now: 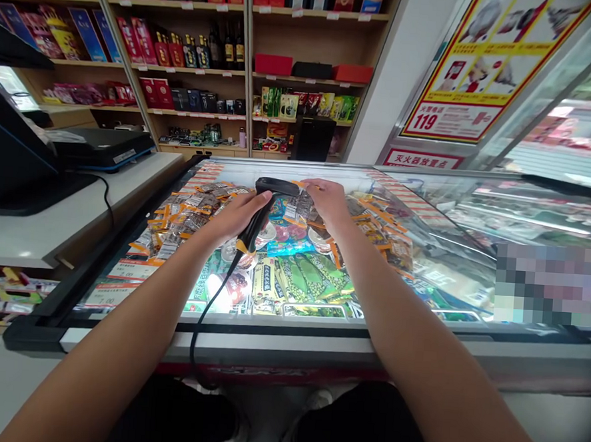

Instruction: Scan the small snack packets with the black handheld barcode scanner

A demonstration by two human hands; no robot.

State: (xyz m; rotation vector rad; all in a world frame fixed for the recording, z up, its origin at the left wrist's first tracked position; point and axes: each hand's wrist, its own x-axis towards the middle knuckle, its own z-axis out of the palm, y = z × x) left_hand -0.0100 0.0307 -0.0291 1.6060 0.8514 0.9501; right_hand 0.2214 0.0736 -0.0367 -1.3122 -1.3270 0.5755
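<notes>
My left hand (240, 214) is wrapped round the grip of a black barcode scanner (259, 220), its head turned to the right and its cable hanging down toward me. Just right of the scanner's head, my right hand (329, 200) pinches a small snack packet (304, 205) with clear wrapping and an orange edge. Part of that packet is hidden behind the fingers. Similar packets lie in a pile on the left (190, 211) and in another pile on the right (375, 229), on the glass top of a chest freezer (279, 323).
Under the glass lie green ice pop packs (312, 275) and round tubs. To the left stands a white counter (127, 184) with a black scale (104, 148) and a dark monitor (14, 144). Behind the freezer rise shelves (316, 45) of boxes and bottles.
</notes>
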